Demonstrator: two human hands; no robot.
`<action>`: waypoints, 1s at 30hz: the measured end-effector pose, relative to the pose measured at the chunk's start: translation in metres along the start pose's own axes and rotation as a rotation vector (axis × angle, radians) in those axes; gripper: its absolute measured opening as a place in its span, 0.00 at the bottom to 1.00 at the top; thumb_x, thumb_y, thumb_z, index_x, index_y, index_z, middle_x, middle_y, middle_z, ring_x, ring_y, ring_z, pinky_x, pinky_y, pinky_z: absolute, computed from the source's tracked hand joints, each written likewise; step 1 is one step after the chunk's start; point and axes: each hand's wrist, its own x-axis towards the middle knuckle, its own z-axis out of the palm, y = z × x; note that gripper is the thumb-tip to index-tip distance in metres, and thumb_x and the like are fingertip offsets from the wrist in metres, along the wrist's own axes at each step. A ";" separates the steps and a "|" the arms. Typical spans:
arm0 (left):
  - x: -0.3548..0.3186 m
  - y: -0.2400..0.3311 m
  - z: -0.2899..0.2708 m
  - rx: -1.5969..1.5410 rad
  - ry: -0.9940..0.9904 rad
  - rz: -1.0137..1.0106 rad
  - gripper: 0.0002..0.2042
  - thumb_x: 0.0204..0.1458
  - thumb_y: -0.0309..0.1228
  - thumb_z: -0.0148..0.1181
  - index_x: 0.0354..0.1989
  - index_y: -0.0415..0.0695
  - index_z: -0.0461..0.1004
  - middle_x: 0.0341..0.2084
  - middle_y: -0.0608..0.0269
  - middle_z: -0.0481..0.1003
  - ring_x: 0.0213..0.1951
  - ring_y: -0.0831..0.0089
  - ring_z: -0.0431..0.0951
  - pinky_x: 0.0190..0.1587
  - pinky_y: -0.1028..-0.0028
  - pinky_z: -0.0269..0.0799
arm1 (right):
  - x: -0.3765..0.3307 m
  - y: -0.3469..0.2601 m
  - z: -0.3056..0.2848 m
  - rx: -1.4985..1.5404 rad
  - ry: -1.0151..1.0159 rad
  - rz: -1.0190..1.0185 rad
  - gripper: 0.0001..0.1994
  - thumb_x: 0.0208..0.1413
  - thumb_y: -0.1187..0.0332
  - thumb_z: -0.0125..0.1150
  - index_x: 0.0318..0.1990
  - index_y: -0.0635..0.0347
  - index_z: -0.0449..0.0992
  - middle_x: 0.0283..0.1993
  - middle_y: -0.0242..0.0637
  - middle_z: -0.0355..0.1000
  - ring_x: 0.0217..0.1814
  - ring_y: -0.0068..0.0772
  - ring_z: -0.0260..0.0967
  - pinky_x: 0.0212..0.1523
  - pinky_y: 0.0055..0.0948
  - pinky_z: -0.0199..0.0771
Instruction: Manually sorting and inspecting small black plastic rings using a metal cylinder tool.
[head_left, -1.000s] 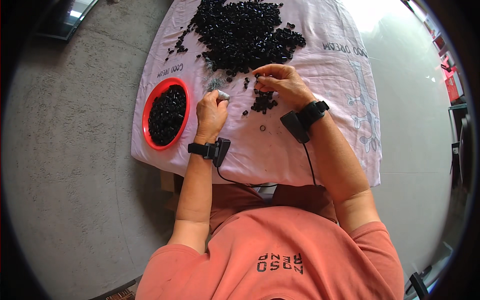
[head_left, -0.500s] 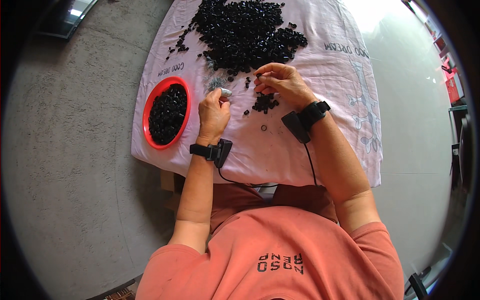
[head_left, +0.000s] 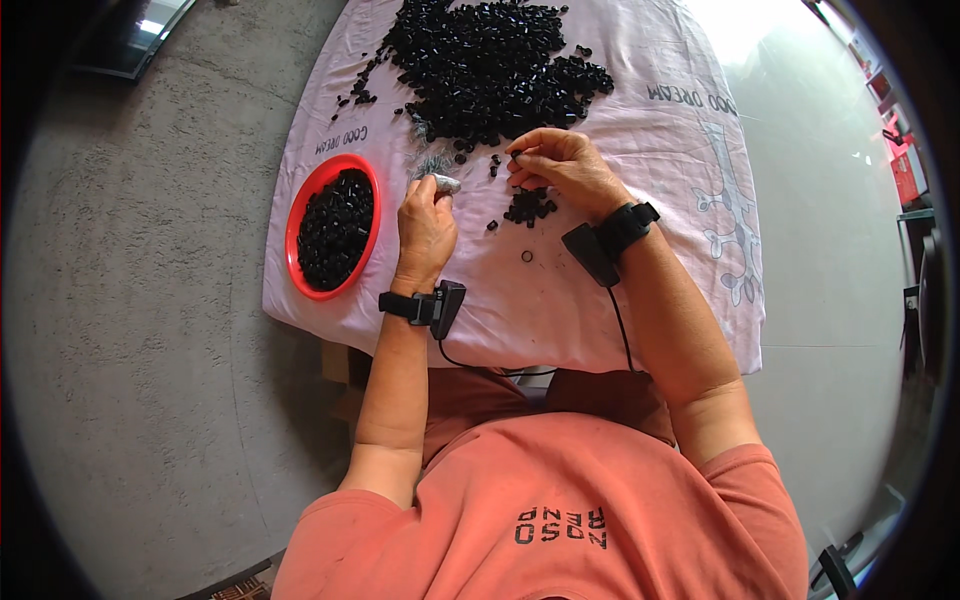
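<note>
Beside the red bowl [head_left: 291,240], my left hand [head_left: 426,235] is closed over the cloth. A silvery-grey piece [head_left: 446,184] shows at its fingertips; whether it is a finger wrap or something held, I cannot tell. My right hand [head_left: 575,172] pinches a small black plastic piece [head_left: 516,154] between thumb and forefinger. Just under those fingers lies a small group of similar black pieces [head_left: 528,208]. Beyond both hands spreads a large heap of black pieces [head_left: 490,70]. More black pieces [head_left: 337,225] fill the bowl.
A pale pink cloth [head_left: 590,310] covers the table. On it, near me, lies a small dark ring [head_left: 527,256]. Each wrist wears a black strapped device [head_left: 592,254], with a cable hanging toward my lap. A dark screen [head_left: 130,35] stands at the far left.
My left hand has shifted very slightly, and the silvery-grey piece has turned a little with it. My right hand keeps its pinch in nearly the same place.
</note>
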 end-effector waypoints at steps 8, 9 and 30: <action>-0.002 -0.005 0.001 -0.045 0.039 0.023 0.09 0.52 0.21 0.53 0.38 0.40 0.80 0.24 0.56 0.76 0.25 0.67 0.75 0.30 0.70 0.71 | -0.001 0.000 0.000 -0.022 -0.002 -0.006 0.09 0.64 0.70 0.59 0.48 0.62 0.77 0.40 0.36 0.79 0.41 0.25 0.79 0.42 0.20 0.79; -0.002 -0.006 0.001 -0.066 0.021 -0.033 0.09 0.52 0.21 0.53 0.37 0.41 0.80 0.26 0.52 0.76 0.28 0.59 0.76 0.32 0.66 0.72 | 0.000 0.000 0.000 -0.023 -0.003 -0.007 0.09 0.64 0.70 0.59 0.48 0.62 0.77 0.40 0.36 0.79 0.41 0.25 0.79 0.42 0.20 0.79; -0.002 0.049 0.001 -0.596 -0.008 -0.141 0.09 0.51 0.18 0.62 0.42 0.38 0.76 0.29 0.65 0.80 0.30 0.82 0.80 0.33 0.80 0.76 | -0.002 -0.001 0.007 -0.236 -0.113 0.022 0.10 0.61 0.66 0.61 0.46 0.60 0.79 0.34 0.28 0.77 0.30 0.15 0.72 0.30 0.17 0.72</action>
